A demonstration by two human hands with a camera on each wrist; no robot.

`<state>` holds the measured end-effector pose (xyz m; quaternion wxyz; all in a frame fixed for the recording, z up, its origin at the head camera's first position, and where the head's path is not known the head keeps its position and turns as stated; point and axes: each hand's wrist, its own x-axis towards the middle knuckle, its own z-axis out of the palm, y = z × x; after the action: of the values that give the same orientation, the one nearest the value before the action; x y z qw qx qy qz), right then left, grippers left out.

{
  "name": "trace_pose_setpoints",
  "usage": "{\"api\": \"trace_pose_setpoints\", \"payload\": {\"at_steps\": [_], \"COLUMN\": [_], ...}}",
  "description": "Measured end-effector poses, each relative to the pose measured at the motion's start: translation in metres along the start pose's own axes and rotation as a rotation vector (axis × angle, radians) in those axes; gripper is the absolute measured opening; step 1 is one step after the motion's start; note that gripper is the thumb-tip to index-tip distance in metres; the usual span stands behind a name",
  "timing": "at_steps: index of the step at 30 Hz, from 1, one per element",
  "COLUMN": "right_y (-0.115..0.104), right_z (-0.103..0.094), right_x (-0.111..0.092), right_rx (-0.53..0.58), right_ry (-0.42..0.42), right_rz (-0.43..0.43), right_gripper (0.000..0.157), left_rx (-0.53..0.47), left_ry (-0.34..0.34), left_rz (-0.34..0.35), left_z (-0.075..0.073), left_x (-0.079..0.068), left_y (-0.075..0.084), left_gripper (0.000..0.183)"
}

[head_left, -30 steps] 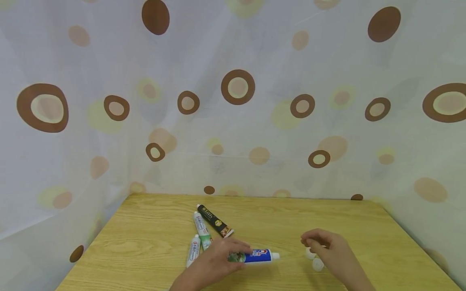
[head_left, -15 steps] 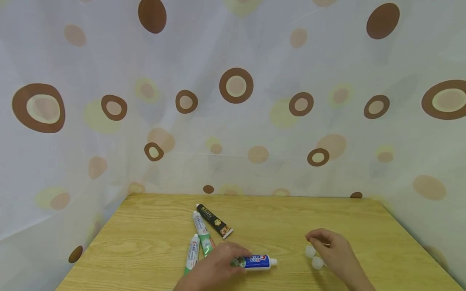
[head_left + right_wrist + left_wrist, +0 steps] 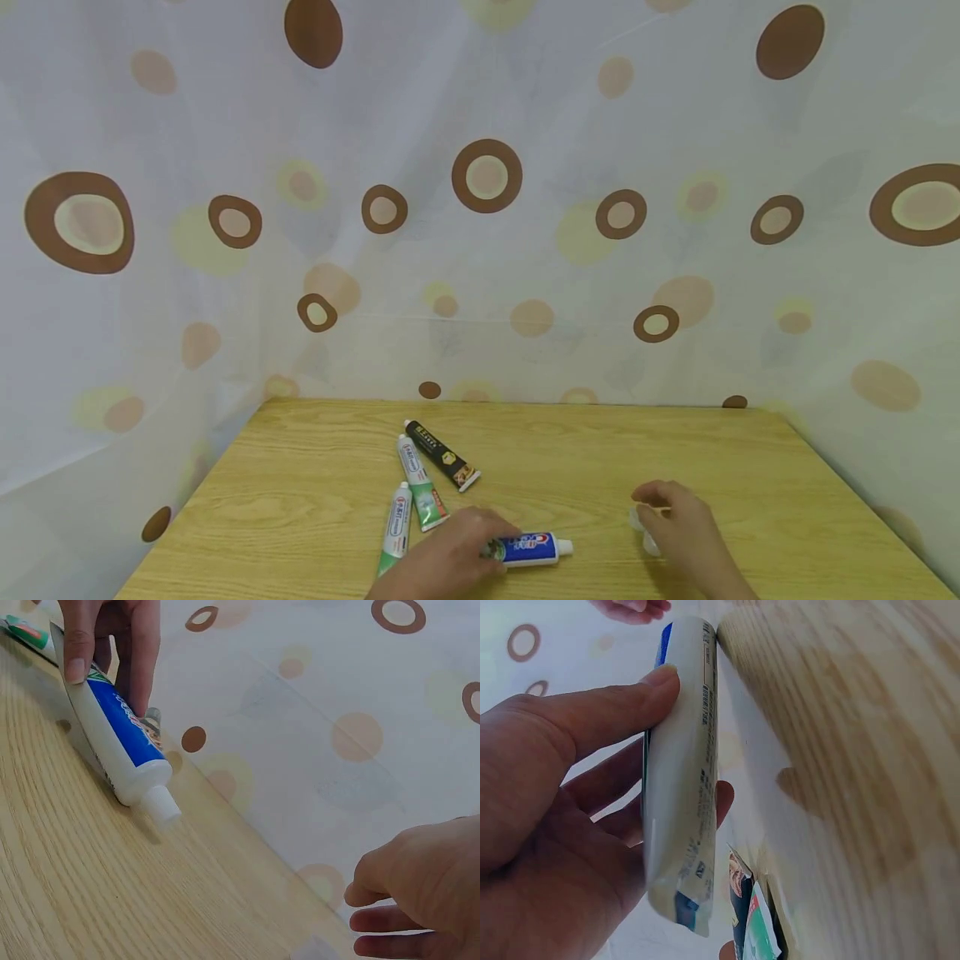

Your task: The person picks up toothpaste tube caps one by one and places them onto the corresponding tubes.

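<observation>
Clerk: Begin at the far left, please.

Inspector: One green-and-white tube [image 3: 396,527] lies on the wooden tabletop [image 3: 585,454], white cap pointing away from the person. Just right of it is a second green-and-white tube [image 3: 422,485], tilted, its crimped end nearer the person.

Clerk: Next?

Inspector: A black tube [image 3: 442,456] with a gold-toned emblem, lying slantwise, cap end toward the far left. Its cap end is just beside that of the second green-and-white tube; contact between them cannot be confirmed.

Clerk: The left hand [image 3: 453,554]?

Inspector: Right of those tubes. It pinches the blue-and-white tube [image 3: 531,548] across its rear half, thumb on one face and fingers on the other, as the left wrist view confirms.

Clerk: Position of that tube?

Inspector: Near the front of the tabletop, between the two hands, white cap pointing right. Whether its underside touches the wood cannot be determined.

Clerk: Further right?

Inspector: Two small translucent pieces [image 3: 651,546], partly hidden by the right hand [image 3: 690,533]. Contact with that hand cannot be verified.

Clerk: And its grip?

Inspector: Fingers loosely bent, with a gap between thumb and forefinger in the head view; the right wrist view shows the fingers slightly spread.

Clerk: Background?

Inspector: A pale cloth [image 3: 540,258] with brown rings and spots, behind the tabletop and along both sides.
</observation>
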<state>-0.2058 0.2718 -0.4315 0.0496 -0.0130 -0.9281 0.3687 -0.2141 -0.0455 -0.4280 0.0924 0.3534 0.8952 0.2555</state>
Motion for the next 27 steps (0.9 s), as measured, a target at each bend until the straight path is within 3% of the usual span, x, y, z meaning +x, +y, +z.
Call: {"api": "trace_pose_setpoints", "payload": {"at_steps": [5,12,22,25,27], "right_y": [0.000,-0.001,0.001,0.002,0.002], "right_z": [0.005,0.013,0.019,0.020,0.020], "right_x": [0.000,0.001,0.002,0.002,0.002], "right_rx": [-0.023,-0.129,-0.173,-0.169,-0.169], "right_ry": [-0.005,0.021,0.026,0.026,0.022], "right_rz": [-0.015,-0.080,-0.096,-0.097,-0.094], "right_gripper": [0.021,0.016,0.018,0.018,0.018], "left_rx": [-0.061,-0.001,-0.051,-0.054,-0.021], "left_ry": [-0.038,-0.041,-0.065,-0.046,-0.015], "left_rz": [-0.062,-0.029,-0.159,-0.176,-0.144], "left_z": [0.003,0.007,0.006,0.002,-0.001], "left_x": [0.003,0.001,0.003,0.000,-0.004], "left_y": [0.001,0.001,0.006,0.007,0.007], "left_gripper": [0.045,0.049,0.050,0.048,0.047]}}
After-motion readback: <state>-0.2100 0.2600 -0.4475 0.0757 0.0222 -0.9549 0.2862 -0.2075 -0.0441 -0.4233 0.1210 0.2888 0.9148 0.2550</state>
